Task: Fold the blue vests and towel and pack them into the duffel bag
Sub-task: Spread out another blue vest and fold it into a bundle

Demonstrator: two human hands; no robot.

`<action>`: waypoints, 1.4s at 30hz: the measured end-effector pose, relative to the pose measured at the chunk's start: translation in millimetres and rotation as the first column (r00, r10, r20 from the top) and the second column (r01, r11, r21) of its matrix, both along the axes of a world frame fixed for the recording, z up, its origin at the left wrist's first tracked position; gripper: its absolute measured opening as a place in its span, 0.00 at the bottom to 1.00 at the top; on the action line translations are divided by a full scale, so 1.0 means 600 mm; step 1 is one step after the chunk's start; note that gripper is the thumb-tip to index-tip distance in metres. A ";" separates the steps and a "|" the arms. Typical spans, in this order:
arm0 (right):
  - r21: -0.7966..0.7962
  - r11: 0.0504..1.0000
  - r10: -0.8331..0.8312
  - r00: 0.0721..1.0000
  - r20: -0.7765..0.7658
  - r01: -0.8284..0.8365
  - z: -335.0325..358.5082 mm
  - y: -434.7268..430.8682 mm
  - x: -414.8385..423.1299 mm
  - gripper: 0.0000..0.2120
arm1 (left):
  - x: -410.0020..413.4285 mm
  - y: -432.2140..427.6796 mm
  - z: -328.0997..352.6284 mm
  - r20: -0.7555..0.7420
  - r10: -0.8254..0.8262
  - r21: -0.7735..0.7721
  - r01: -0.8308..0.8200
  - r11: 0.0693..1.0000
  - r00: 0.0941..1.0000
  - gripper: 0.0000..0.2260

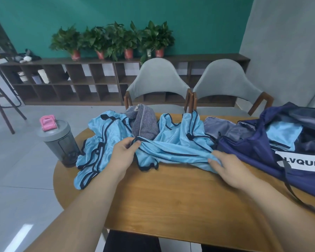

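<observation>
Fingers: left hand (125, 153) pinches the black-trimmed edge of the vest (171, 148); right hand (229, 170) grips its other end, fingers curled.
Arms: both forearms stretched forward, palms down.
Vest: glossy light-blue mesh, bunched on the wood surface (171, 197).
Towel (144, 122): grey striped, crumpled behind.
Duffel bag (253, 151): navy, soft, open at right.

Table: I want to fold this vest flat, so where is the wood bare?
The near half of the table is bare, bordered by the blue vests behind and the duffel bag on the right. A small patch lies in front of the shaker bottle, left of the vests. The far half is crowded: vests, striped towel and bag overlap.
</observation>
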State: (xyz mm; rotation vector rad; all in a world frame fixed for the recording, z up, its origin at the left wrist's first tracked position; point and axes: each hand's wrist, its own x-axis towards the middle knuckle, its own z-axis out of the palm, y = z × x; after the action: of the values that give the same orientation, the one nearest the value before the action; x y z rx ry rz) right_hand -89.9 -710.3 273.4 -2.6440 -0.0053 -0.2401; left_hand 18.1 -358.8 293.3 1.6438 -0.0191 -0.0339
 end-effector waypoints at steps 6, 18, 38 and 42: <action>-0.149 0.937 -0.292 0.941 0.169 0.317 0.036 0.023 0.007 0.06 | -0.014 -0.022 0.006 -0.082 -0.061 0.071 0.067 0.995 0.995 0.08; -0.202 0.977 0.107 0.974 0.201 -0.066 -0.040 0.250 0.024 0.21 | -0.052 -0.052 -0.024 -0.154 -0.199 -0.078 0.189 0.979 0.968 0.16; 0.656 0.713 0.114 0.964 0.240 -0.248 0.134 0.161 0.043 0.10 | 0.001 -0.058 0.081 0.064 -0.008 -0.078 0.013 0.997 0.998 0.26; 0.630 0.729 0.182 0.963 0.197 -0.267 0.139 0.169 0.043 0.13 | 0.003 -0.077 0.104 0.072 -0.042 -0.066 0.047 0.997 0.997 0.20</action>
State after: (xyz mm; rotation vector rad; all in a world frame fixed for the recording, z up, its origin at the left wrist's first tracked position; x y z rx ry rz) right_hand -63.9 -609.1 356.9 -1.8953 -0.2415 -0.2622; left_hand 19.7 -404.9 355.8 1.5761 -0.1094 -0.0091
